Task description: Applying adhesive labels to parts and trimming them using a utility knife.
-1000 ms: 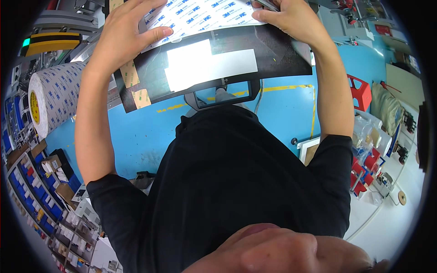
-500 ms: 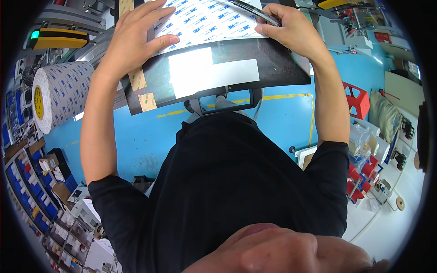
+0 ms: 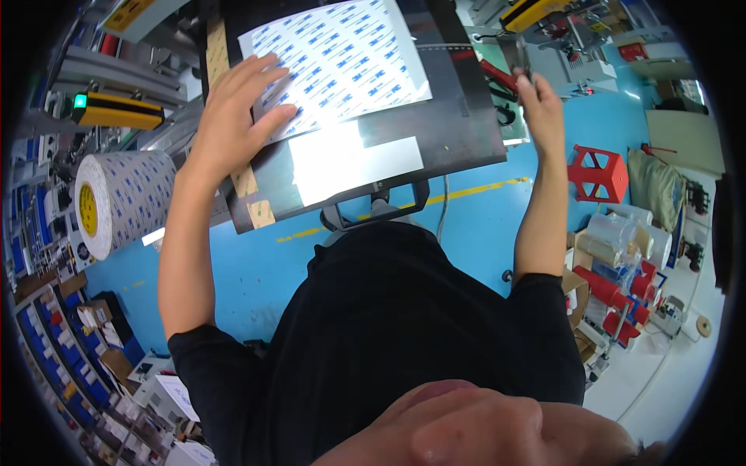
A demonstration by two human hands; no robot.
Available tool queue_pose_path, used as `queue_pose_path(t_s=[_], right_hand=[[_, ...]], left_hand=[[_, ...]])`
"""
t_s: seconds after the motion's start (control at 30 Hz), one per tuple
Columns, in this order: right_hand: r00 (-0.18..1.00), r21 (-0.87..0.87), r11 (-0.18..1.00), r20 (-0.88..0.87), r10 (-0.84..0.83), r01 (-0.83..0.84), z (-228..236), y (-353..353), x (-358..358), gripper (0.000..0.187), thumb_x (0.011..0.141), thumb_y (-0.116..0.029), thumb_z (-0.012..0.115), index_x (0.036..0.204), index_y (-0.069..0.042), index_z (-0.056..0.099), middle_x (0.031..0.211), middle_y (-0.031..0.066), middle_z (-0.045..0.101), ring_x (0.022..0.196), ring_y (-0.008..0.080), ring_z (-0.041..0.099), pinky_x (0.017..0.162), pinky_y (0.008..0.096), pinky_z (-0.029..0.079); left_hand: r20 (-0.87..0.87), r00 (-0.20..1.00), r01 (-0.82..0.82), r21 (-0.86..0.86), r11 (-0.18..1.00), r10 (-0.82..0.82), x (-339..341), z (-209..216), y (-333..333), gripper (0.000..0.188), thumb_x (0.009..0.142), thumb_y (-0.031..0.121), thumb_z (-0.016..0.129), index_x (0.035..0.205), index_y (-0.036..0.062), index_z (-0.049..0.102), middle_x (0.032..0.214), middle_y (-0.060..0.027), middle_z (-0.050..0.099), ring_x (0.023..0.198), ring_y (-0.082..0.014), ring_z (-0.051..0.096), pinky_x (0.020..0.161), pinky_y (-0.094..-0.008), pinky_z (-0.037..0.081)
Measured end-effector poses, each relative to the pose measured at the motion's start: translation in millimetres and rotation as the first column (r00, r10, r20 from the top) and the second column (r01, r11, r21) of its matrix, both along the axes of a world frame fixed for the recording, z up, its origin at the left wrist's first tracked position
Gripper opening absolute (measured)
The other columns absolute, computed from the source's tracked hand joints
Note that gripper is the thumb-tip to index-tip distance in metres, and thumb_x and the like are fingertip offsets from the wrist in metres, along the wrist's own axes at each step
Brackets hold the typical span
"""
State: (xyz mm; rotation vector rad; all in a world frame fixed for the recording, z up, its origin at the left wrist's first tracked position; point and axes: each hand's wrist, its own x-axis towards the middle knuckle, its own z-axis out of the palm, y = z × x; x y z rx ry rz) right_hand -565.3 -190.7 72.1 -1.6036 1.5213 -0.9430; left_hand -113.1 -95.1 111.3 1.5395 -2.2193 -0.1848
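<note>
A white sheet with blue print (image 3: pixel 342 62) lies on a dark board (image 3: pixel 458 116). My left hand (image 3: pixel 233 120) rests on the sheet's left edge, its fingers spread and the thumb stretched over the print. Past the board's right edge, my right hand (image 3: pixel 542 109) is closed around a slim dark pen-like tool (image 3: pixel 524 60), which is smeared by motion, so its exact kind does not show. A red-handled tool (image 3: pixel 497 78) lies beside that hand, at the board's right edge. A plain white piece (image 3: pixel 388 161) sits on the board below the sheet.
Left of the board stands a big roll of printed tape (image 3: pixel 128 198), under a yellow-and-black bar with a green light (image 3: pixel 120 110). Tan tape strips (image 3: pixel 261 213) mark the board's left side. A red stool (image 3: pixel 598 175) is on the blue floor at right.
My right hand has moved right, off the sheet and past the board's edge, carrying the slim tool. The left hand stays on the sheet. More of the sheet and board now shows.
</note>
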Motion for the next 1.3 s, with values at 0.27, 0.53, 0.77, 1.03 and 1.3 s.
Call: queue_pose_path(t_s=[0.27,0.53,0.77,1.03,1.3], right_hand=[[0.837,-0.087,0.984,-0.540,0.084,-0.155,-52,37,9,0.032,0.089,-0.020,0.066,0.118,-0.008,0.066,0.109,0.0201,0.069,0.100,0.0402,0.065,0.086,0.0449,0.052],[0.793,-0.234,0.892,-0.577,0.193,-0.387,-82,18,22,0.034,0.086,-0.024,0.064,0.115,-0.007,0.066,0.107,0.0179,0.066,0.097,0.0386,0.064,0.084,0.0441,0.051],[0.901,-0.464,0.880,-0.420,-0.112,-0.106,-43,22,14,0.025,0.084,-0.012,0.071,0.108,-0.005,0.069,0.099,0.0129,0.068,0.085,0.0269,0.066,0.075,0.0353,0.053],[0.813,-0.215,0.824,-0.416,0.408,-0.524,57,96,100,0.018,0.087,-0.008,0.072,0.103,-0.001,0.070,0.092,0.0086,0.066,0.079,0.0196,0.064,0.069,0.0309,0.051],[0.761,0.465,0.711,0.631,0.153,-0.528,56,129,81,0.045,0.103,-0.021,0.056,0.138,0.005,0.051,0.094,0.0079,0.063,0.063,0.0107,0.057,0.052,0.0238,0.043]], left_hand=[[0.010,0.998,-0.066,0.075,0.995,0.066,-5,-5,5,0.048,0.087,0.035,0.073,0.127,0.0085,0.067,0.145,-0.0153,0.053,0.134,-0.0369,0.046,0.114,-0.0469,0.033],[0.009,0.999,-0.043,0.042,0.998,0.043,-4,-7,5,0.048,0.087,0.036,0.074,0.126,0.0088,0.067,0.144,-0.0151,0.054,0.134,-0.0365,0.047,0.113,-0.0465,0.033],[-0.046,0.999,-0.003,-0.097,0.995,-0.002,-12,4,22,0.041,0.085,0.030,0.075,0.119,0.0077,0.069,0.134,-0.0149,0.060,0.126,-0.0364,0.052,0.108,-0.0448,0.038],[-0.182,0.955,0.217,-0.098,0.971,-0.232,-68,14,47,0.021,0.078,0.017,0.080,0.095,0.0059,0.072,0.095,-0.0063,0.065,0.095,-0.0270,0.061,0.082,-0.0372,0.049],[-0.213,0.924,0.317,-0.038,0.948,-0.317,-88,-1,31,0.026,0.079,0.015,0.079,0.102,0.0064,0.071,0.092,-0.0063,0.058,0.088,-0.0261,0.058,0.077,-0.0362,0.049]])
